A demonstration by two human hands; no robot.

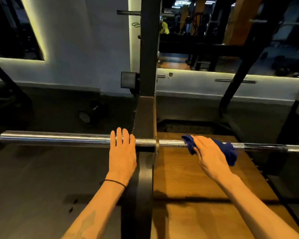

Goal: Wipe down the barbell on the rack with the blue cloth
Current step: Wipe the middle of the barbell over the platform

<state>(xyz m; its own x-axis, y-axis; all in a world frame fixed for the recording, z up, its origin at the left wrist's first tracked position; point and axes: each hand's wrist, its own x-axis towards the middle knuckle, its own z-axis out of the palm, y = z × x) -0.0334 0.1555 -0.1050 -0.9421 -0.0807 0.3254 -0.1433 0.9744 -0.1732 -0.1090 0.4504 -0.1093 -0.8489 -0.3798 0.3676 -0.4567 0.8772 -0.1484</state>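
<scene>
A silver barbell (pixel 55 139) lies level across the rack, running from the far left to the right edge. My left hand (pixel 122 152) rests on top of it just left of the rack upright, fingers straight and laid over the bar. My right hand (pixel 209 156) sits on the bar right of the upright and grips the blue cloth (pixel 229 150), which is wrapped over the bar under my palm. Cloth bunches out on both sides of the hand.
The dark rack upright (pixel 148 66) stands between my hands. A wooden platform (pixel 188 178) lies below the right side, dark rubber floor (pixel 41 178) below the left. A dumbbell (pixel 86 114) lies on the floor behind the bar. A mirror (pixel 231 31) hangs at the back right.
</scene>
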